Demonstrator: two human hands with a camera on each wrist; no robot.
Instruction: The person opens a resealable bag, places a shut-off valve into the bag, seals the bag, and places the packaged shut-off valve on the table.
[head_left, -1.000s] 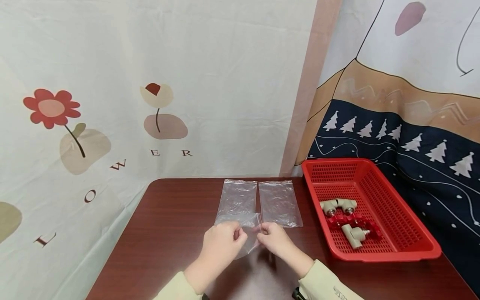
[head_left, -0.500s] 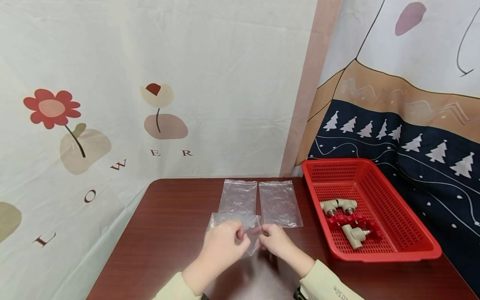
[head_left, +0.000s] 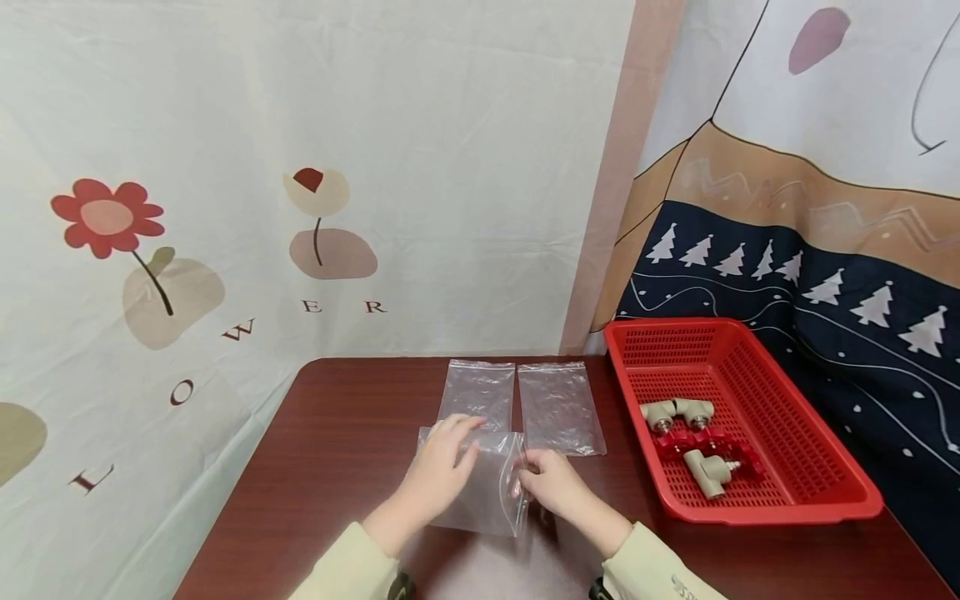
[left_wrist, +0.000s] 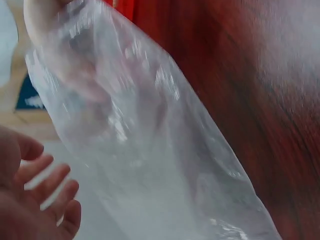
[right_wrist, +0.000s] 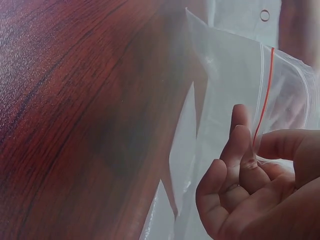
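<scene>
A clear zip-lock bag [head_left: 480, 500] lies sideways between both hands above the table, its mouth toward the right. My right hand [head_left: 553, 482] pinches it at the mouth edge; in the right wrist view the thumb and index finger [right_wrist: 245, 165] grip the plastic beside the red zip line [right_wrist: 270, 80]. The left hand [head_left: 437, 468] holds nothing. Its fingers are spread and slightly bent over the bag's left part, and in the left wrist view this hand [left_wrist: 37, 195] stands apart from the plastic.
Two more clear zip-lock bags, a left one [head_left: 480, 387] and a right one [head_left: 561, 408], lie flat at the back of the brown table [head_left: 352, 425]. On the right stands a red basket [head_left: 787, 510] with several beige pipe valves [head_left: 707, 473] with red handles. A printed cloth [head_left: 465, 167] hangs behind.
The left hand has let go of the bag and spread its fingers, moving slightly left and up. The bag now hangs flatter from the right hand, which has hardly moved.
</scene>
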